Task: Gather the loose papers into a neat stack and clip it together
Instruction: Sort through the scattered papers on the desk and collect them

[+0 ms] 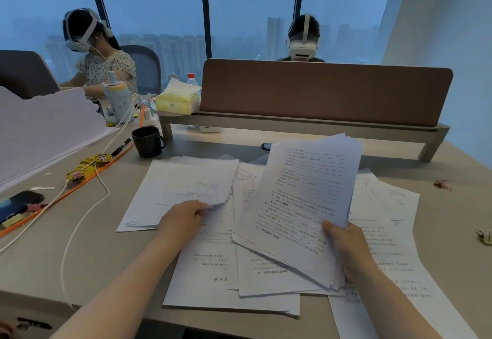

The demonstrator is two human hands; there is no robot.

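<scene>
Right hand (346,248) grips a fanned sheaf of white printed papers (300,205) by its lower right edge, fingers closed on it, sheaf lifted and tilted off the beige tabletop (87,248). Left hand (183,219) pinches the lower right corner of a small flat pile of white printed sheets (181,187) lying at left, fingers closed on that corner. More loose white printed sheets (229,280) lie scattered flat under and around both, overlapping, some upside down. Print is Chinese, mostly too small to read. Black ceramic mug (147,141) stands upright behind the papers; contents cannot be seen. Pink binder clip (442,184) sits on the tabletop, far right, well apart from the papers. Yellow pack of tissues (177,100) rests on the raised grey shelf (292,123) under the brown divider panel (324,91).
</scene>
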